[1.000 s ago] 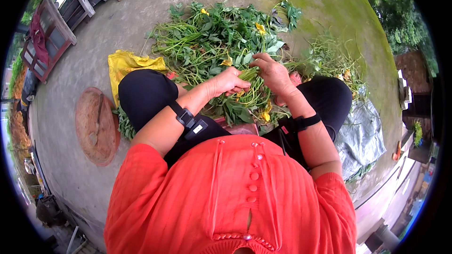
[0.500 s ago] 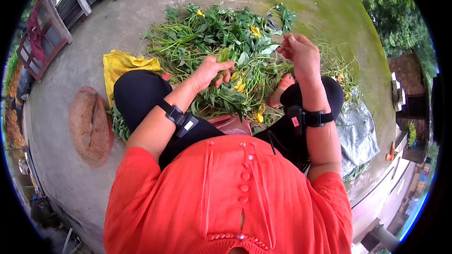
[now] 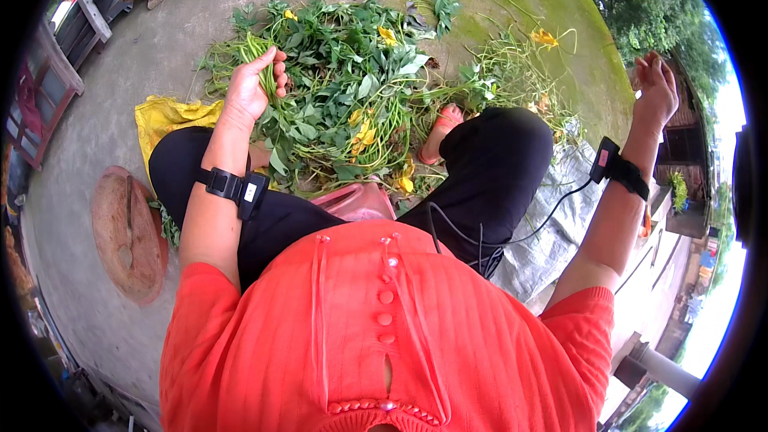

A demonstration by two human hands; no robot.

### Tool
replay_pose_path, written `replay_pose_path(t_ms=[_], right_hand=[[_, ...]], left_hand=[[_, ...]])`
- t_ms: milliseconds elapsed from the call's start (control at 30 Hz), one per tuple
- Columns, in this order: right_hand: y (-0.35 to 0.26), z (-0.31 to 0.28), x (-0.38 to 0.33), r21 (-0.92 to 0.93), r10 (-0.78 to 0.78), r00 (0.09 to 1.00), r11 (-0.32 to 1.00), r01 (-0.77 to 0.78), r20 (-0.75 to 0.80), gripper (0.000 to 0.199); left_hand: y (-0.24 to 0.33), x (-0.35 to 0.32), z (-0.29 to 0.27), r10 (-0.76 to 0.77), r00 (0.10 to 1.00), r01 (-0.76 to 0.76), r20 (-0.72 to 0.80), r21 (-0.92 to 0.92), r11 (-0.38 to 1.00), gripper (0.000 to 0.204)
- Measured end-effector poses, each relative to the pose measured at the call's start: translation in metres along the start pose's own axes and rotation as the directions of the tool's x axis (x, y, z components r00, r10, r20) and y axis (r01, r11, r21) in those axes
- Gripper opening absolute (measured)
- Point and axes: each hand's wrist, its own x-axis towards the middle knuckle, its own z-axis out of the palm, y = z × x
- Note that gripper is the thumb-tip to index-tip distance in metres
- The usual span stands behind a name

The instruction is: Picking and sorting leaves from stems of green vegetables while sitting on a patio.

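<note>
My left hand [image 3: 254,90] is closed round a small bunch of green stems [image 3: 254,50], above the left side of a broad heap of leafy green vines [image 3: 328,52]. Yellow leaves [image 3: 364,138] lie scattered in the heap. Out to the far right, my right hand [image 3: 656,94] is raised with its fingers curled together. What they pinch, if anything, is too small to make out. Between that hand and the heap, a looser pile of thin stems [image 3: 516,72] lies on the ground.
Beside my left knee are a yellow sack [image 3: 156,124] and a round reddish basket [image 3: 108,232] holding a long thin tool. Something pink [image 3: 360,200] lies between my legs. A silvery sheet [image 3: 552,216] spreads by my right leg. A wooden frame [image 3: 52,104] stands far left.
My hands have moved apart: the left with its stems went left and up over the heap, the right swung far out to the right. The view has shifted to the right.
</note>
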Motion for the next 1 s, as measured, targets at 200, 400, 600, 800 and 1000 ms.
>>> replay_pose_path(t_ms=[200,400,600,800,1000], right_hand=[[0.008,0.029,-0.104,-0.602,0.429,0.898,0.743,-0.292,0.094,0.045],[-0.027,0.162,-0.185,-0.258,0.527,0.639,0.844,-0.47,0.56,0.029],[0.042,0.223,-0.193,-0.118,0.49,0.571,0.817,-0.564,0.658,0.024],[0.088,0.211,-0.164,-0.18,0.667,0.616,0.726,-0.663,0.419,0.02],[0.106,0.217,-0.151,-0.219,0.673,0.63,0.731,-0.647,0.386,0.018]], left_hand=[[-0.001,0.0,0.009,0.037,0.999,-0.037,0.003,0.21,0.977,0.026],[-0.061,0.021,0.02,-0.15,0.972,0.219,-0.183,0.455,0.863,0.016],[-0.147,0.039,0.023,-0.461,0.808,0.588,-0.366,0.535,0.607,0.014],[-0.2,0.103,0.03,-0.394,0.892,0.439,-0.222,0.634,0.636,0.026],[-0.241,0.138,0.023,-0.489,0.863,0.448,-0.128,0.641,0.623,0.025]])
